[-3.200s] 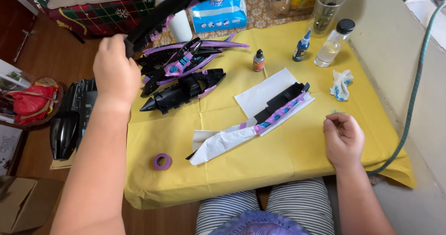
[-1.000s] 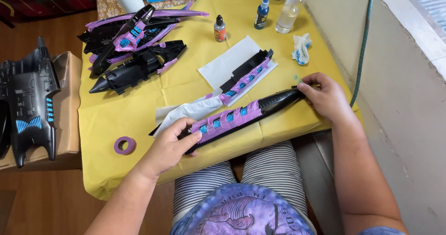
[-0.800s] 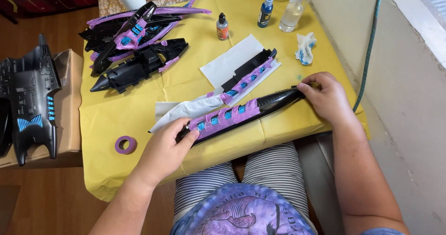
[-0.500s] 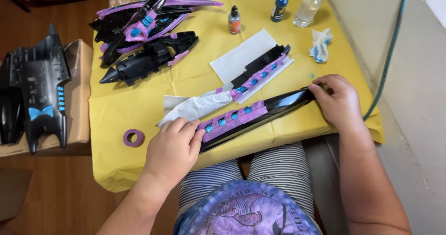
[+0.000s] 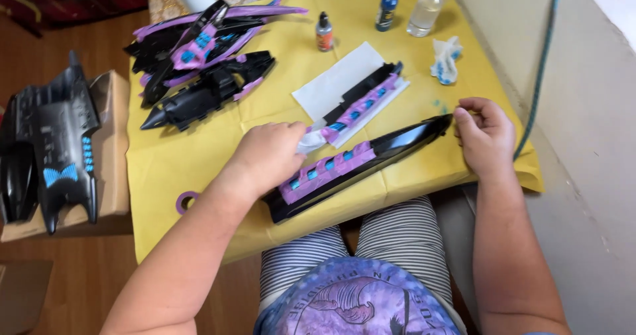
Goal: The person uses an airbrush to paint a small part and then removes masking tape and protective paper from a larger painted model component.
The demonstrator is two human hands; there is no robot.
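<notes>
A long glossy black model part, banded with purple tape and blue patches, lies slantwise near the front edge of the yellow-covered table. My right hand pinches its pointed right tip. My left hand is curled over a crumpled white paper just above the part's left half, covering most of it. A second black part with purple tape rests on a white sheet behind.
Black and purple model parts are piled at the back left. Two small bottles, a clear bottle and a stained tissue stand behind. A purple tape roll lies front left. A black part on a cardboard box sits left.
My left hand has left the near end of the long part and moved up onto the crumpled white paper. My right hand stays at the tip.
</notes>
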